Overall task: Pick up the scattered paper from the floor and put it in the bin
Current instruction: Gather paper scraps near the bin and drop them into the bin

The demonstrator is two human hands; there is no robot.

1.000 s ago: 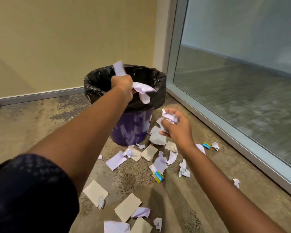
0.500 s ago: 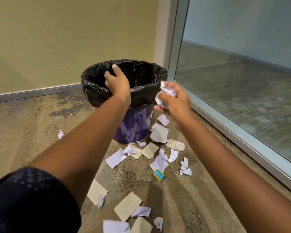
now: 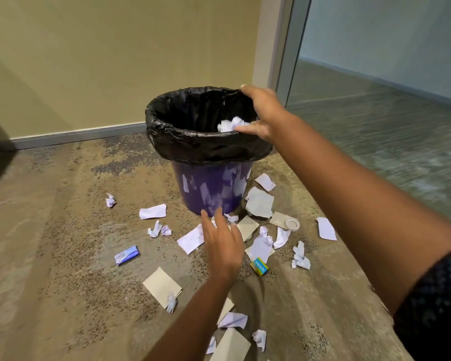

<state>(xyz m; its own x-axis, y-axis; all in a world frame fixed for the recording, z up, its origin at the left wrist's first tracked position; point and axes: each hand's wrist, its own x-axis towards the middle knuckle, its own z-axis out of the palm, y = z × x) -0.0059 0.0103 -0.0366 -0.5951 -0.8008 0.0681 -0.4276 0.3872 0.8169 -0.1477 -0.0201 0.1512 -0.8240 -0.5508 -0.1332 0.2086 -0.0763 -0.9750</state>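
The right hand [image 3: 264, 113] hangs over the near right rim of the bin [image 3: 211, 188], fingers spread wide and gripping nothing; a crumpled white wad [image 3: 232, 124] sits just off its fingertips, inside the black liner [image 3: 193, 144]. Whether the wad touches the fingers cannot be told. The left hand [image 3: 223, 246] is lower, fingers splayed and empty, in front of the purple bin's base. Under and just beyond it lie a flat white slip [image 3: 192, 238] and a beige card [image 3: 248, 226]. To its right sit a tape ring [image 3: 292, 225] and a small yellow-blue box [image 3: 259, 266]; to its left, a blue wrapper [image 3: 126, 254] and 2 small crumpled scraps [image 3: 159, 230].
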